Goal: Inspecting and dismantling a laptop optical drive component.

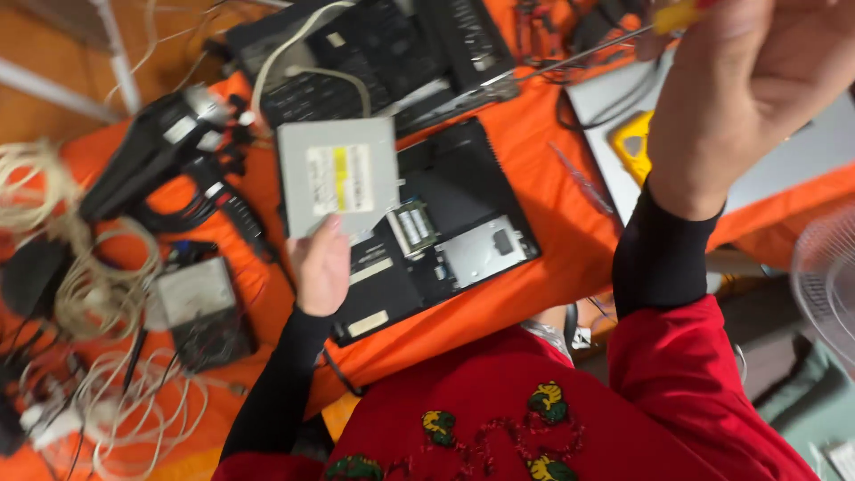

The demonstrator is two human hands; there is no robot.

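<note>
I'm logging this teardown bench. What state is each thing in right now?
Flat grey metal optical drive: out of the laptop, lifted, held by left hand.
Black laptop base: bottom cover off, boards exposed.
Yellow-handled screwdriver: raised, gripped in right hand.
Grey analogue meter: lying flat on the orange cloth.

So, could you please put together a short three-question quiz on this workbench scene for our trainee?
1. True or false: the left hand holds a grey optical drive above the opened laptop base.
2. What tool does the right hand hold? A) a screwdriver with a yellow handle B) pliers C) a soldering iron
3. What colour is the cloth under the laptop base?

Key: 1 true; 2 A; 3 orange.
</note>
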